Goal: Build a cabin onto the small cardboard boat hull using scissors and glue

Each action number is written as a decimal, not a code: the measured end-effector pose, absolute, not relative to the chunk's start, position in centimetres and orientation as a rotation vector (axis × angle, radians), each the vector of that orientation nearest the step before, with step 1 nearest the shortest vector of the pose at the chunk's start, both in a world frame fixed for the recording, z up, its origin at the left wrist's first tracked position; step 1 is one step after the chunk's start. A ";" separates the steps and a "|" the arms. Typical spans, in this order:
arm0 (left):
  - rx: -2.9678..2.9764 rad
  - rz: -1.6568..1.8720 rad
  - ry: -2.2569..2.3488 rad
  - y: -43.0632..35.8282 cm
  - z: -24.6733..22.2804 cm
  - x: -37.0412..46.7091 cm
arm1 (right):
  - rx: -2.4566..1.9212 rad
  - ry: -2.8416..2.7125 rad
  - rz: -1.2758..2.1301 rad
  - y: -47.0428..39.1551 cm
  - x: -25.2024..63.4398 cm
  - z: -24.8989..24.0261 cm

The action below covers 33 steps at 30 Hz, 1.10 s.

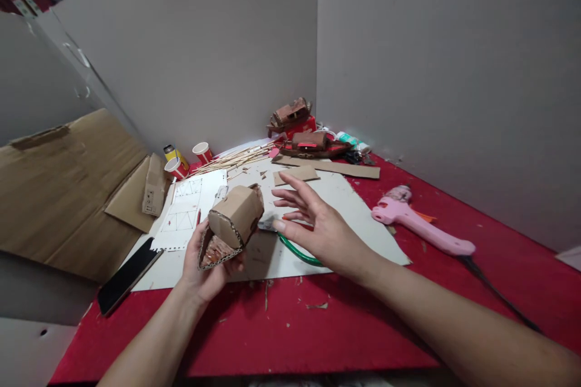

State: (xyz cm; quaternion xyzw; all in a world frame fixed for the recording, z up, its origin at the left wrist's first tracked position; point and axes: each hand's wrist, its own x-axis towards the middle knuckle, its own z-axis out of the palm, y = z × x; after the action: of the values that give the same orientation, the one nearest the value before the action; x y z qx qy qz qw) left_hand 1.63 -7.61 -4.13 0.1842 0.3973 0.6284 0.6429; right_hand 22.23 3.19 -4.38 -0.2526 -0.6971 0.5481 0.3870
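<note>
My left hand (206, 275) holds a small cardboard model boat (236, 211) from below, tilted above the table. It has a rounded cabin of plain cardboard, and its pointed end shows shiny brownish smears. My right hand (313, 217) hovers to the right of the model with its fingers spread and nothing in them. Under that hand lie green-handled scissors (299, 254), their handle partly hidden by the palm. A flat cardboard piece (297, 176) lies just beyond the right fingertips.
Two finished-looking brown model boats (308, 144) stand at the back near thin wooden sticks (236, 158). A pink glue gun (422, 224) lies on the right, its cord trailing forward. At left are a phone (129, 275), a drawing sheet (184, 211), paper cups (177, 168) and large cardboard (72, 187).
</note>
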 end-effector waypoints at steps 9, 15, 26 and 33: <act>0.507 1.265 0.778 -7.5 -4.6 1.2 | -0.584 -1.877 1.297 3.7 22.9 -5.1; 0.426 1.177 0.730 -7.9 -5.0 0.4 | -0.626 -1.603 1.482 5.3 23.2 -4.7; 0.365 1.382 0.791 -7.3 -4.2 0.5 | -0.786 -1.445 1.950 4.6 21.8 -4.9; 0.428 1.583 0.777 -6.9 -3.6 0.6 | -0.859 -1.301 1.961 4.8 21.3 -5.3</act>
State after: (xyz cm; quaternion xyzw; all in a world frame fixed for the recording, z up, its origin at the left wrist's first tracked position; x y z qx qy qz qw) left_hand 0.63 -6.86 -3.58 0.1860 0.3375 0.6871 0.6159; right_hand 21.26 4.78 -5.27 -0.3257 -0.4933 0.7434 0.3130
